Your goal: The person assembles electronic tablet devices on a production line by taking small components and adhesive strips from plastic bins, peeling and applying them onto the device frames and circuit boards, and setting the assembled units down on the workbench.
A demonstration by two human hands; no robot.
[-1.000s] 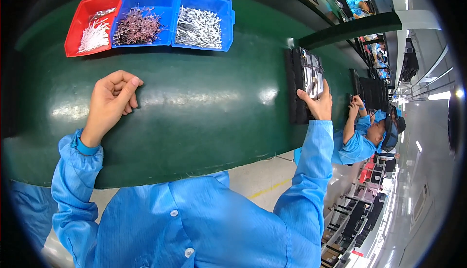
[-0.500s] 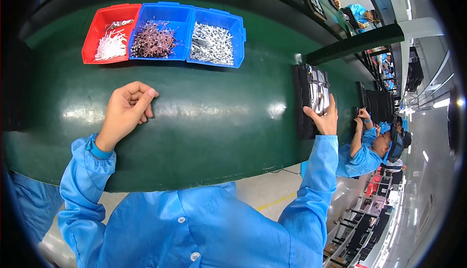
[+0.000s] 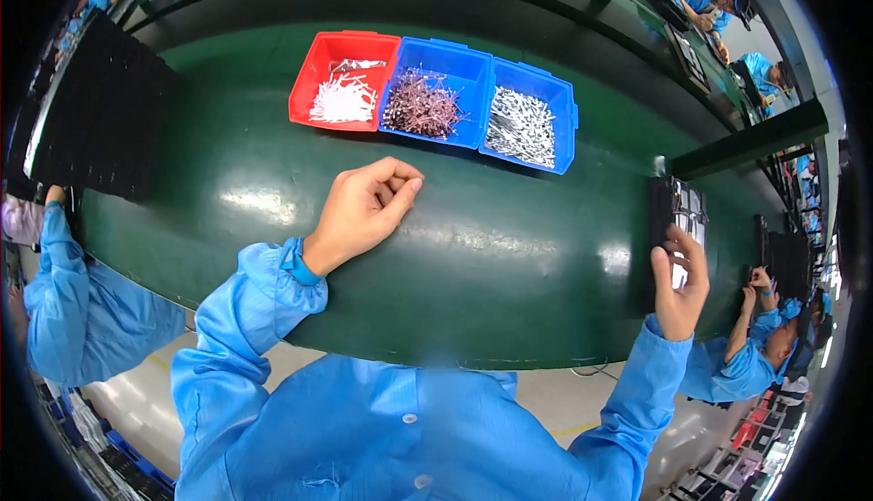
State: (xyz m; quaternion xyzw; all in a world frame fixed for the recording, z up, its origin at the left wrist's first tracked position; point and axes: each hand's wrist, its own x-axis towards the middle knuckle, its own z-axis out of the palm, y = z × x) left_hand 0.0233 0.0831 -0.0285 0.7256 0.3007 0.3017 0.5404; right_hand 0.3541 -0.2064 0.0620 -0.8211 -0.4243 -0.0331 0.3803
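My left hand (image 3: pixel 364 215) is over the green table, its fingers curled in and the thumb tip against the index finger. No object shows in it. My right hand (image 3: pixel 680 287) is at the near end of a stack of flat black pieces with shiny white tops (image 3: pixel 689 210). Thumb and fingers are apart there, and I cannot tell whether they touch the stack. Beyond my left hand sit three joined bins: a red bin (image 3: pixel 302 92) with white slender pieces (image 3: pixel 344 101), a blue bin (image 3: pixel 464 60) with brownish-purple thin-legged parts (image 3: pixel 423 105), and another blue bin (image 3: pixel 566 128) with black-and-white small parts (image 3: pixel 523 124).
A tall black stack (image 3: pixel 105 110) stands at the table's left end. A dark green beam (image 3: pixel 755 142) crosses above the right side. A co-worker in blue (image 3: pixel 741 360) works at the right, another (image 3: pixel 91 310) at the left. More people sit across the far rail.
My view has turned left, so the bins and both hands appear further right. My right hand has drawn back toward me along the stack, its fingers lifting. My left hand keeps its curl.
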